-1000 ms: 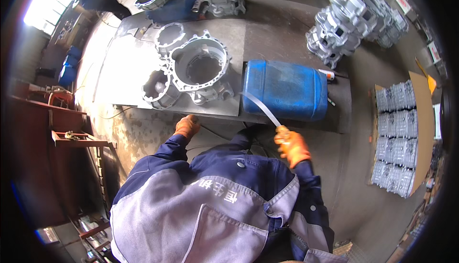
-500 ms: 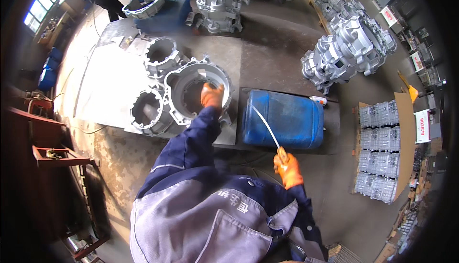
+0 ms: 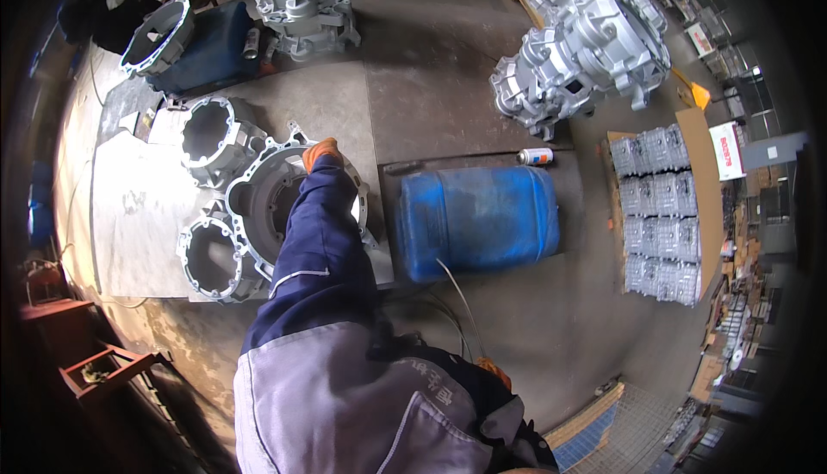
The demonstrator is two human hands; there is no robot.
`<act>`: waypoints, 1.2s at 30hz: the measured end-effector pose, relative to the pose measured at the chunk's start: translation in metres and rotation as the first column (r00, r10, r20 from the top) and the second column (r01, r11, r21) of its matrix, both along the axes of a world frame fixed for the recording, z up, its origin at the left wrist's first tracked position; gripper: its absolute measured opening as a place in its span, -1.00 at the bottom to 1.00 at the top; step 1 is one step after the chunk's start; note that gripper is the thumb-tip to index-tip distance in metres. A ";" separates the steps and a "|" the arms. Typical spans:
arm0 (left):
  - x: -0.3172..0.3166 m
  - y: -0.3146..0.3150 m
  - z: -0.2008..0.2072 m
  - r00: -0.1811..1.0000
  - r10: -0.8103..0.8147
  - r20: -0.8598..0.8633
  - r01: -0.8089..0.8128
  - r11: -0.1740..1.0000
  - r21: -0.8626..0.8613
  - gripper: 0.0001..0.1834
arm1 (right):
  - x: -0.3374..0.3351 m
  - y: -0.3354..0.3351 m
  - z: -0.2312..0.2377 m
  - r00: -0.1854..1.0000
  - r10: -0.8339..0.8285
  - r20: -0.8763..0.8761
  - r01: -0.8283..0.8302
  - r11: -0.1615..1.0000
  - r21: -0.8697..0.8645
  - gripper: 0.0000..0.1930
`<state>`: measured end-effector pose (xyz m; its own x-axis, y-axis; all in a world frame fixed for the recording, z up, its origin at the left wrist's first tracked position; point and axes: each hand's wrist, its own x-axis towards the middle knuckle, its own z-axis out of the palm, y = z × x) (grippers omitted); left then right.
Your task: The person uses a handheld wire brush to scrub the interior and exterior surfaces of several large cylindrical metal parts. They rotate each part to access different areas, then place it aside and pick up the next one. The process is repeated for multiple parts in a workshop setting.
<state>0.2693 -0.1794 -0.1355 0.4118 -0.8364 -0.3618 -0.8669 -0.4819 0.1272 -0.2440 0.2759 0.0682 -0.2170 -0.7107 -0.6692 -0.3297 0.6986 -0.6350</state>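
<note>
A large silver cast-metal housing (image 3: 237,207) with one wide round opening lies on the sheet-covered bench. Two smaller ring-shaped castings, a far one (image 3: 191,154) and a near one (image 3: 184,254), adjoin its left side. My left hand (image 3: 320,153), in an orange glove, is closed over the housing's far right rim; its fingertips are partly hidden. My right hand (image 3: 494,372), also gloved in orange, is low by my body, largely covered by my jacket. From it rises a long thin pale rod-like tool (image 3: 457,290), whose tip is at the near edge of the blue jerrycan (image 3: 482,220).
Beyond the jerrycan lies a spray can (image 3: 536,156). Stacked silver housings (image 3: 301,9) stand at the back, and more (image 3: 577,61) at back right. A carton of castings (image 3: 659,211) is on the right. Another ring casting (image 3: 159,37) rests on a dark blue container at far left.
The view has shifted, moving the bench things leftward. My left hand went from inside the large opening to its far rim. My right hand drew back toward my body with the tool.
</note>
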 end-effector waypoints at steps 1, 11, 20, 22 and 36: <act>0.000 0.004 0.001 0.996 0.034 -0.081 -0.035 0.999 -0.018 -0.83 | 0.000 0.003 0.000 1.000 -0.011 0.001 0.011 1.000 -0.002 -0.54; -0.012 0.152 0.163 0.096 0.159 -0.983 -0.618 0.784 0.066 -0.48 | -0.004 0.013 -0.024 0.998 -0.042 0.044 0.050 0.976 -0.212 -0.54; -0.090 0.152 0.290 0.051 -0.597 -0.801 -0.119 0.792 -0.598 -0.27 | -0.013 0.028 -0.023 0.997 -0.063 -0.046 0.041 0.927 -0.372 -0.65; -0.119 0.121 0.285 -0.069 -0.598 -0.798 -0.169 0.796 -0.582 -0.44 | -0.016 0.038 -0.033 0.996 -0.092 -0.012 0.079 0.907 -0.413 -0.66; -0.321 0.061 0.237 0.210 -0.818 -0.536 0.011 0.550 -0.835 -0.81 | 0.024 0.135 -0.030 0.849 -0.528 0.020 0.487 0.769 -0.414 -0.77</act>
